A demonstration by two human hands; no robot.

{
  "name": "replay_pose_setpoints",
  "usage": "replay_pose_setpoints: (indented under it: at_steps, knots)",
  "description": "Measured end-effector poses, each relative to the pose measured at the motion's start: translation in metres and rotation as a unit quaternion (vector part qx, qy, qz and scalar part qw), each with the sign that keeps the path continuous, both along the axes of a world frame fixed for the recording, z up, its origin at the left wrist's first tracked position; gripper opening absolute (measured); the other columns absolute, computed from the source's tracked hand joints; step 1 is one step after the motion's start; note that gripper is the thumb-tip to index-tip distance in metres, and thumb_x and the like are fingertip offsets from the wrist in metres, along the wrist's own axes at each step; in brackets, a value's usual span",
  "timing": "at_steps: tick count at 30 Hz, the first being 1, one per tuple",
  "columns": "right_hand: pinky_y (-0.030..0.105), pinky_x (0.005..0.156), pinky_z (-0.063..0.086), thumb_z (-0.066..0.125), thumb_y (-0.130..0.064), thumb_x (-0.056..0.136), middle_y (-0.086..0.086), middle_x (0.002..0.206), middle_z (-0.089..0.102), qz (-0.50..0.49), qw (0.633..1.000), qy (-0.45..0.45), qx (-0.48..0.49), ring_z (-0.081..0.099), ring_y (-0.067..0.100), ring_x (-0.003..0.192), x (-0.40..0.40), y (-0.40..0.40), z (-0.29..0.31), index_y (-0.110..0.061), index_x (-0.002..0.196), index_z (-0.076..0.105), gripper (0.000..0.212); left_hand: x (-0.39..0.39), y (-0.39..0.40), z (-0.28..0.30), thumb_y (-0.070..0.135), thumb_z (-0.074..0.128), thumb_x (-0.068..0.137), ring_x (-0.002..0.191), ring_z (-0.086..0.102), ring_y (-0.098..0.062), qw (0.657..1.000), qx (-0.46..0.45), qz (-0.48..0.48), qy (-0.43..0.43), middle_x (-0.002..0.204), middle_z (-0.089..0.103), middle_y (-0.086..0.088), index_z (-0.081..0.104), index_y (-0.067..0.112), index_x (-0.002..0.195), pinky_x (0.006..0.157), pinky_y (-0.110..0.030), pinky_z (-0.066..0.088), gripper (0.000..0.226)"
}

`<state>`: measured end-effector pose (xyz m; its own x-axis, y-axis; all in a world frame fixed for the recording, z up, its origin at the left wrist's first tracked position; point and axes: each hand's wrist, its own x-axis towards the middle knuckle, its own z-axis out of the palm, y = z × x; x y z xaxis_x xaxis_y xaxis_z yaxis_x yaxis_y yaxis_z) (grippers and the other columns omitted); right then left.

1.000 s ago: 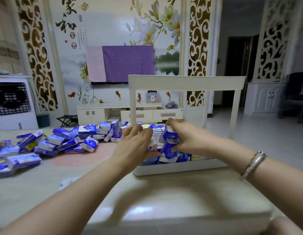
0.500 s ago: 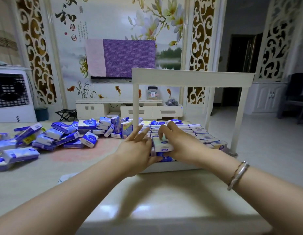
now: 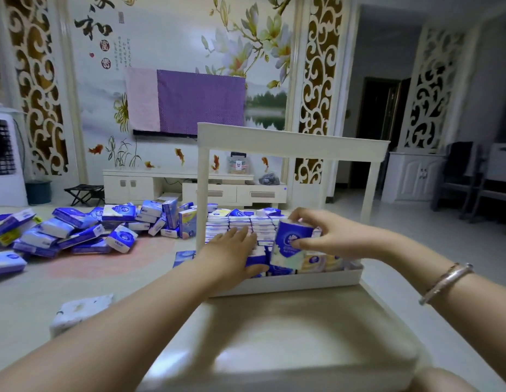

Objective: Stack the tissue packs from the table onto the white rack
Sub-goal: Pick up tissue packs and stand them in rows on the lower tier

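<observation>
Your right hand [image 3: 335,236] fingers [image 3: 301,244] are curled around one blue tissue pack [image 3: 290,244], thumb in front, pinching it upright just above the front row in the white rack [image 3: 302,282]. Your left hand [image 3: 232,257] fingers are nearly straight, lying flat on the packed rows [image 3: 240,226] at the rack's left end, holding nothing, probably steadying them.

Progress: the rack's lower tray looks close to full, with rows of packs standing side by side from back to front. The held pack seems bound for a front slot. The rack's top shelf [image 3: 291,142] shows nothing on it from this angle.

Left to do: a big loose pile of packs [image 3: 76,230] on the counter [image 3: 104,278] left of the rack, plus one pale pack [image 3: 80,312] lying near your left forearm. I'd call it roughly half done.
</observation>
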<state>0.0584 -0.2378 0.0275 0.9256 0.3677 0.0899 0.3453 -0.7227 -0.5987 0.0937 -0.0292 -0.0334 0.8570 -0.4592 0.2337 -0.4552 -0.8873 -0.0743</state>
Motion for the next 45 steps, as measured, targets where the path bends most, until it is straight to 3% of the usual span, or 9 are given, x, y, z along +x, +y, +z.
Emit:
replay_pose_setpoints:
  at_steps: [2, 6, 9, 14, 17, 22, 29, 39, 45]
  knots:
    - [0.015, 0.069, 0.055, 0.058, -0.022, 0.093, -0.021, 0.105, 0.049, -0.005, 0.999, -0.014, -0.029, 0.057, -0.004, 0.091, -0.004, 0.000, -0.010, -0.023, 0.124, 0.045, 0.034, 0.003, 0.000, -0.002, 0.061, 0.040, 0.091, 0.147, 0.009, -0.020, 1.000, 0.003, 0.005, 0.025, 0.161, 0.007, -0.001, 0.014, 0.020, 0.151, 0.117, -0.037, 0.018, 0.077]
    - [0.029, 0.098, 0.040, 0.055, -0.032, 0.094, -0.002, 0.133, 0.052, -0.034, 0.951, -0.213, -0.223, 0.046, 0.015, 0.122, 0.012, 0.006, -0.028, -0.022, 0.132, 0.048, 0.041, 0.002, 0.000, -0.001, 0.061, 0.039, 0.092, 0.148, 0.004, -0.019, 0.999, 0.006, 0.003, 0.042, 0.161, 0.001, -0.002, 0.007, 0.019, 0.153, 0.117, -0.035, 0.013, 0.082]
    - [0.032, 0.107, 0.031, 0.049, -0.033, 0.096, -0.002, 0.140, 0.047, -0.019, 0.950, -0.209, -0.230, 0.040, 0.017, 0.131, 0.026, 0.013, -0.048, -0.027, 0.139, 0.038, 0.045, 0.003, 0.001, -0.001, 0.063, 0.037, 0.091, 0.148, 0.002, -0.018, 0.998, 0.015, 0.006, 0.054, 0.161, -0.002, -0.002, 0.002, 0.017, 0.153, 0.118, -0.035, 0.012, 0.085]
    - [0.041, 0.121, -0.001, 0.038, -0.027, 0.099, -0.008, 0.161, -0.003, 0.004, 0.928, -0.157, -0.337, -0.003, 0.010, 0.148, 0.025, 0.016, -0.063, -0.030, 0.153, 0.000, 0.066, 0.006, -0.001, -0.001, 0.061, 0.037, 0.092, 0.148, 0.001, -0.019, 0.997, 0.024, 0.018, 0.064, 0.161, -0.002, -0.003, 0.000, 0.016, 0.153, 0.119, -0.037, 0.011, 0.084]
    - [0.036, 0.119, -0.006, 0.039, -0.023, 0.095, -0.006, 0.161, -0.004, 0.004, 0.934, -0.137, -0.329, -0.006, 0.008, 0.147, 0.017, 0.018, -0.055, -0.026, 0.153, -0.003, 0.072, 0.001, -0.001, 0.001, 0.059, 0.038, 0.093, 0.148, 0.003, -0.017, 0.998, 0.007, 0.009, 0.065, 0.161, 0.000, -0.001, 0.002, 0.016, 0.153, 0.120, -0.034, 0.011, 0.082]
    - [0.030, 0.118, 0.017, 0.043, -0.020, 0.090, -0.003, 0.156, 0.026, -0.025, 0.948, -0.224, -0.223, 0.021, 0.014, 0.143, -0.004, 0.031, -0.051, -0.023, 0.149, 0.025, 0.062, -0.022, 0.018, 0.005, 0.045, 0.040, 0.098, 0.139, 0.032, -0.015, 0.996, -0.084, -0.037, -0.011, 0.156, 0.028, 0.004, 0.030, 0.021, 0.147, 0.108, -0.026, 0.031, 0.056]
    - [0.029, 0.085, 0.040, 0.046, -0.014, 0.088, -0.006, 0.120, 0.056, 0.044, 0.930, -0.340, -0.135, 0.047, 0.013, 0.111, -0.029, 0.096, -0.037, -0.022, 0.122, 0.052, 0.035, -0.050, 0.096, 0.003, 0.036, 0.036, 0.091, 0.093, 0.058, -0.005, 0.971, -0.170, -0.130, -0.103, 0.101, 0.065, 0.013, 0.065, 0.025, 0.105, 0.077, -0.019, 0.044, 0.034]
    - [0.035, 0.095, 0.043, 0.043, -0.019, 0.089, -0.004, 0.123, 0.053, 0.160, 0.931, -0.310, -0.105, 0.046, 0.015, 0.115, 0.011, 0.240, -0.063, -0.023, 0.125, 0.046, 0.037, -0.036, 0.276, -0.032, 0.022, 0.055, 0.090, 0.108, 0.056, -0.015, 0.935, -0.279, 0.177, -0.133, 0.115, 0.060, 0.008, 0.065, 0.021, 0.107, 0.087, -0.030, 0.045, 0.019]
    - [0.031, 0.095, 0.038, 0.047, -0.020, 0.090, 0.001, 0.129, 0.049, 0.147, 0.956, -0.240, -0.081, 0.043, 0.019, 0.119, 0.067, 0.332, -0.081, -0.020, 0.130, 0.044, 0.040, -0.013, 0.341, -0.038, 0.038, 0.053, 0.088, 0.132, 0.036, -0.026, 0.913, -0.198, 0.348, -0.076, 0.146, 0.037, 0.002, 0.041, 0.026, 0.137, 0.106, -0.044, 0.035, 0.052]
